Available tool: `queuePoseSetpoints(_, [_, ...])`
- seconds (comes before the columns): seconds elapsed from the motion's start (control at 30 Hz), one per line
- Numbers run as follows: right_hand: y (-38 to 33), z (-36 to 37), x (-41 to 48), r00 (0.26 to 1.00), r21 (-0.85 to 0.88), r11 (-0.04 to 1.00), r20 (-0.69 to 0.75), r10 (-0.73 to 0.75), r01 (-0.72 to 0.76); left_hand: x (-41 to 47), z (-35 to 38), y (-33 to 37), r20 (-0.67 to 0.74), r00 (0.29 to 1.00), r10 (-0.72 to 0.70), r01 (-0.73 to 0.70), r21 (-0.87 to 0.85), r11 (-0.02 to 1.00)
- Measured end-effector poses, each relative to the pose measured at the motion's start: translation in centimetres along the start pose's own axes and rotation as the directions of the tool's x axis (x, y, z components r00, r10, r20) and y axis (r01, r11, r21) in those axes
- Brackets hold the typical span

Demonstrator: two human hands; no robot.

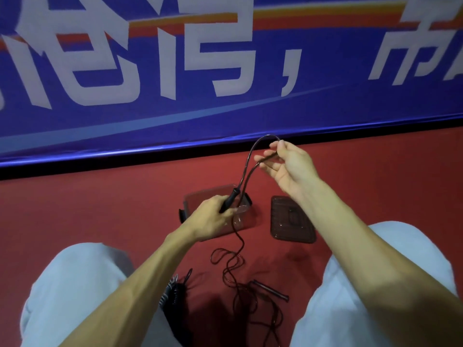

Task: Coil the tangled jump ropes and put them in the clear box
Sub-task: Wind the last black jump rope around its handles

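Beyond both your hands a blue banner (225, 71) with large white characters runs past the frame on every side but the bottom. Your knees in pale trousers (75, 284) hide the red floor (100, 209) on either side of your forearms. Under your left hand (210, 219) the clear box (246, 219) sits on the floor, half covered by that hand; what lies inside it is hard to make out. Its lid (292, 220) lies flat just right of it, below your right hand (288, 164). Your left hand is closed around a black handle (229, 201). From it the jump rope (246, 166) arcs up to your right hand, whose fingertips pinch it. Nearer you than your left hand, loose rope tangles on the floor beside a second handle (270, 290) and a dark, indistinct bundle (175, 294).
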State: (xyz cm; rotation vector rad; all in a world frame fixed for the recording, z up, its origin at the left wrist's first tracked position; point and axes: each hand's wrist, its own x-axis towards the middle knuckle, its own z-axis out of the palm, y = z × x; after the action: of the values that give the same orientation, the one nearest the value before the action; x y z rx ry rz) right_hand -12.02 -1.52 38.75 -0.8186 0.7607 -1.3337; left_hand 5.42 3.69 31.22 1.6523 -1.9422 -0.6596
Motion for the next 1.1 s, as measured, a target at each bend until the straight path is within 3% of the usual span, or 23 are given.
queuePoseSetpoints(0.17, [-0.1, -0.4, 0.6, 0.999, 0.315, 0.948, 0.018, 0.029, -0.033, -0.1, 0.8, 1.1, 0.021, 1.000, 0.019, -0.014, -0.236, 0.972])
queuePoseSetpoints(0.27, [-0.1, -0.8, 1.2, 0.999, 0.330, 0.944, -0.026, 0.020, -0.011, 0.0, 0.6, 0.8, -0.079, 0.997, -0.026, 0.002, -0.287, 0.958])
queuePoseSetpoints(0.37, [0.6, -1.0, 1.1, 0.998, 0.167, 0.986, -0.051, 0.024, -0.015, -0.2, 0.2, 1.4, -0.174, 0.979, -0.102, 0.006, -0.480, 0.878])
queuePoseSetpoints(0.47, [1.7, -1.1, 0.5, 0.998, -0.223, 0.973, -0.022, 0.059, -0.062, -0.7, -0.6, 2.6, -0.195, 0.956, -0.220, -0.005, -0.759, 0.651])
queuePoseSetpoints(0.57, [3.4, -1.2, 0.3, 0.995, -0.657, 0.754, 0.061, 0.075, -0.017, -0.7, -1.6, 2.5, -0.199, 0.932, -0.303, -0.031, -0.877, 0.480])
queuePoseSetpoints(0.67, [5.1, -1.5, 0.6, 0.957, -0.853, 0.513, 0.217, 0.191, 0.091, -0.8, -2.8, 2.1, -0.212, 0.920, -0.328, -0.090, -0.932, 0.350])
queuePoseSetpoints(0.73, [6.1, -1.5, 0.4, 0.899, -0.906, 0.388, 0.304, 0.316, 0.170, -1.0, -3.5, 2.4, -0.201, 0.926, -0.319, -0.131, -0.965, 0.228])
queuePoseSetpoints(0.9, [7.9, -1.5, -0.5, 0.777, -0.929, 0.343, 0.317, 0.543, 0.139, -0.9, -4.6, 1.9, -0.184, 0.931, -0.315, -0.199, -0.980, -0.016])
queuePoseSetpoints(1.0, [7.9, -1.3, -0.6, 0.819, -0.933, 0.344, 0.279, 0.501, 0.108, -0.7, -5.0, 1.4, -0.201, 0.907, -0.370, -0.247, -0.966, -0.082])
queuePoseSetpoints(1.1, [7.3, -1.0, -0.3, 0.929, -0.864, 0.500, 0.228, 0.290, 0.056, -0.7, -4.8, 1.0, -0.221, 0.880, -0.420, -0.263, -0.964, -0.044])
